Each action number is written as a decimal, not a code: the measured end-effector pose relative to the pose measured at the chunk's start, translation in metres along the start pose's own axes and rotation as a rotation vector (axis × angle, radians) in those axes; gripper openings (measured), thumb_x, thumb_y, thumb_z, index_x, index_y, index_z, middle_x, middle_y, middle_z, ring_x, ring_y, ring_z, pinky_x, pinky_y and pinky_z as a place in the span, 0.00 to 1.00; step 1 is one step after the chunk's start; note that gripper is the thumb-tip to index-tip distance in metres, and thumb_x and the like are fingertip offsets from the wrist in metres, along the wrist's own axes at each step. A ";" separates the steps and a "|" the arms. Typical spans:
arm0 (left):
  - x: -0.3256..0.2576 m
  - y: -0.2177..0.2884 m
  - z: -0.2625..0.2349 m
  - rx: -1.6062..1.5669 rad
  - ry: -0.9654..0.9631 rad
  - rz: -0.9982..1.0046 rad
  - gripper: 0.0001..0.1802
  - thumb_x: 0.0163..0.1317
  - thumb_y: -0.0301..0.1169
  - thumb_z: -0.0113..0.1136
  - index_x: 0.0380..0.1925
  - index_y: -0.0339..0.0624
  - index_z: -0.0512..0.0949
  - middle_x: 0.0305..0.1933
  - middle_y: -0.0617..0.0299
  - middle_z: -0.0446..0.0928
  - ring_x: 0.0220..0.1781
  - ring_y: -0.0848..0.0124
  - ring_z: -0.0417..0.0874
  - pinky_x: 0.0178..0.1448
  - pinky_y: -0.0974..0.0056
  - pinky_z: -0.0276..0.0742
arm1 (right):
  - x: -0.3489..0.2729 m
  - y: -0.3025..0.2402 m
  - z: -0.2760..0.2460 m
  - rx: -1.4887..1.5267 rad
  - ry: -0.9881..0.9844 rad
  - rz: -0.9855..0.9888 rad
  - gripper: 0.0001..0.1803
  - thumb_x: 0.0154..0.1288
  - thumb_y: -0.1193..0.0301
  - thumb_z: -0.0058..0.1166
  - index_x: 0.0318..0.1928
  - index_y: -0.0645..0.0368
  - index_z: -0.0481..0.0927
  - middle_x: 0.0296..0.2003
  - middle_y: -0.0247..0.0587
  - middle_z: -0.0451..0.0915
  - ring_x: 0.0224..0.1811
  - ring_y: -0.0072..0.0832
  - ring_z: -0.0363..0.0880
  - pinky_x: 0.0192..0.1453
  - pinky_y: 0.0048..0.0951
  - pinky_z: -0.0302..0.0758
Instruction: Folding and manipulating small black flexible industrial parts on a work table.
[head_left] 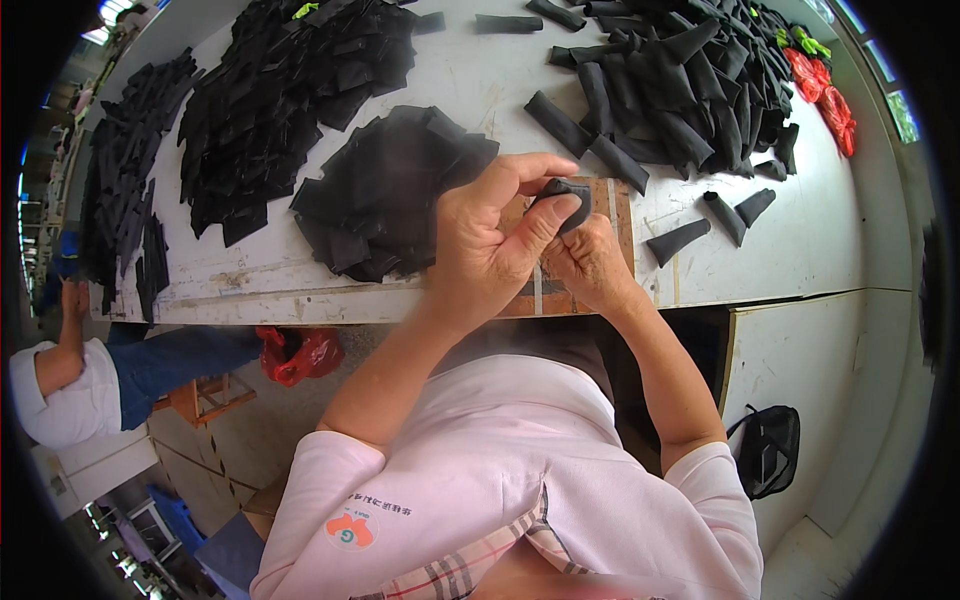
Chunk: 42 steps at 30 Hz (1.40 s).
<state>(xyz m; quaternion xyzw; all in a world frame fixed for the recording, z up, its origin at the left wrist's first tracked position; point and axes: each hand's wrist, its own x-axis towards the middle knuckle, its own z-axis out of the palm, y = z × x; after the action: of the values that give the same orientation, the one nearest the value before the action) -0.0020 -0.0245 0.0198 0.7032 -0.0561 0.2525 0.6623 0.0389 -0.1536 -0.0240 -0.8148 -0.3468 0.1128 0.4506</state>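
Both hands are raised over the near edge of the table, closed on one black fabric tube (572, 212). My left hand (490, 230) pinches its upper part between thumb and fingers. Just below and to the right, my right hand (596, 262) grips the lower end, its fingertips partly hidden behind the cloth. Under the hands lies a brown board (615, 215) with a worn surface. To the left of them is a heap of flat black fabric pieces (375, 200). A few loose black tubes (678, 242) rest on the table to the right.
A large pile of rolled black tubes (690, 90) covers the far right, beside a red plastic bag (825, 100). More black pieces (270, 110) spread over the far left of the white table (455, 85). At the left sits another person (75, 385). A black mesh bag (770, 450) hangs at the lower right.
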 end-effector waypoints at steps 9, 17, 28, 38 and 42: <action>0.012 0.001 -0.021 0.130 -0.253 -0.031 0.09 0.54 0.32 0.59 0.27 0.36 0.77 0.23 0.66 0.75 0.24 0.84 0.69 0.28 0.78 0.66 | 0.000 0.004 0.006 -0.095 0.083 -0.128 0.09 0.57 0.66 0.51 0.25 0.55 0.79 0.21 0.41 0.74 0.24 0.40 0.74 0.27 0.34 0.70; -0.004 0.004 -0.012 -0.605 0.136 -0.091 0.07 0.57 0.27 0.55 0.33 0.34 0.75 0.35 0.55 0.77 0.37 0.74 0.76 0.45 0.72 0.70 | 0.006 -0.026 -0.017 -0.258 0.021 -0.117 0.11 0.56 0.63 0.51 0.26 0.58 0.74 0.18 0.41 0.72 0.22 0.40 0.72 0.25 0.37 0.67; -0.008 -0.013 -0.027 -0.645 0.093 -0.177 0.07 0.57 0.29 0.55 0.32 0.35 0.76 0.34 0.57 0.77 0.37 0.75 0.75 0.45 0.72 0.69 | 0.002 -0.004 0.001 -0.308 0.069 -0.181 0.12 0.55 0.65 0.52 0.22 0.59 0.70 0.16 0.41 0.70 0.19 0.40 0.71 0.22 0.36 0.66; 0.020 -0.095 -0.061 0.477 0.293 -0.241 0.11 0.51 0.27 0.56 0.34 0.34 0.74 0.34 0.53 0.78 0.38 0.65 0.78 0.41 0.67 0.71 | 0.056 -0.024 -0.078 0.923 0.147 -0.146 0.26 0.66 0.53 0.35 0.29 0.65 0.75 0.15 0.32 0.69 0.18 0.17 0.66 0.23 0.16 0.63; 0.040 -0.127 -0.062 1.054 0.011 -0.161 0.21 0.45 0.34 0.61 0.38 0.36 0.71 0.36 0.47 0.74 0.41 0.51 0.74 0.44 0.54 0.71 | 0.038 -0.010 -0.056 0.569 0.430 0.210 0.28 0.65 0.50 0.36 0.33 0.66 0.73 0.18 0.33 0.69 0.20 0.18 0.66 0.25 0.17 0.64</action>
<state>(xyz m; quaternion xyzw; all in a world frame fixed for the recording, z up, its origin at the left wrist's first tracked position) 0.0673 0.0594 -0.0780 0.9413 0.1360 0.1988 0.2367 0.0896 -0.1613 0.0210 -0.6933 -0.1133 0.0767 0.7076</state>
